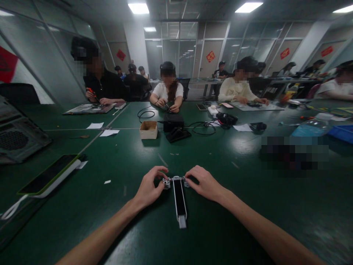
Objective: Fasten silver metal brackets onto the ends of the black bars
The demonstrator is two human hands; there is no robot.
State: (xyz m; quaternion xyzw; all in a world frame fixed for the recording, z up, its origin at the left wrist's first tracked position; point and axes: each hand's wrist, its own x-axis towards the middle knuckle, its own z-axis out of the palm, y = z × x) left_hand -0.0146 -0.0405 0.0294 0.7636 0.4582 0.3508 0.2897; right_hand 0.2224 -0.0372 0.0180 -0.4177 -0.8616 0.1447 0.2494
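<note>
On the green table in front of me lies a long, narrow part (180, 198) with a black strip inside a white-metal frame. Its near end carries a light grey tab, and silvery hinge-like pieces stick out at both sides of the far end. My left hand (150, 187) pinches the left metal piece (166, 183) between thumb and fingers. At the opposite side, my right hand (204, 183) has thumb and fingertips closed on the right metal piece (186, 182), mostly covered by the fingers. I cannot make out exactly what kind of part it is.
Beyond my hands stand a small cardboard box (148, 130) and a black box (173, 122) with cables. At left, a phone (51, 173) lies near a power strip (59, 181) and a computer case (20, 134). Several people work across the table; a blue bin (342, 133) is at right.
</note>
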